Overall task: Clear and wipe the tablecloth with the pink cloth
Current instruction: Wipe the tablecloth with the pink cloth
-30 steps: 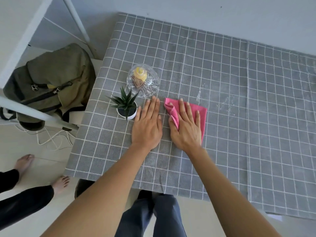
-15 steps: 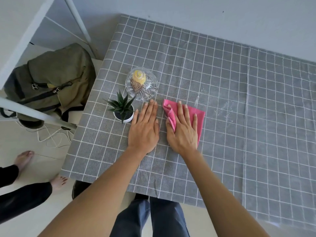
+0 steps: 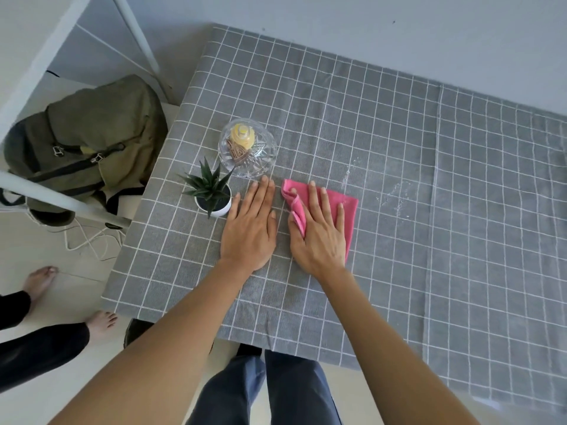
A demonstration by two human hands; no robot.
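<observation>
A grey tablecloth with a white grid covers the table. The pink cloth lies on it near the middle, bunched at its left edge. My right hand presses flat on the pink cloth with fingers spread. My left hand rests flat on the bare tablecloth just left of it, holding nothing. A small potted succulent in a white pot stands left of my left hand. Behind it sits a clear glass bowl with a yellow item inside. White dusty smears mark the tablecloth to the right of the pink cloth.
An olive backpack sits on the floor to the left, under a white frame. White cables lie beside it. Another person's bare feet and dark trouser legs are at the lower left. A wall runs behind the table.
Both hands and the pink cloth keep their places on the tablecloth. Only the camera view has shifted a little.
</observation>
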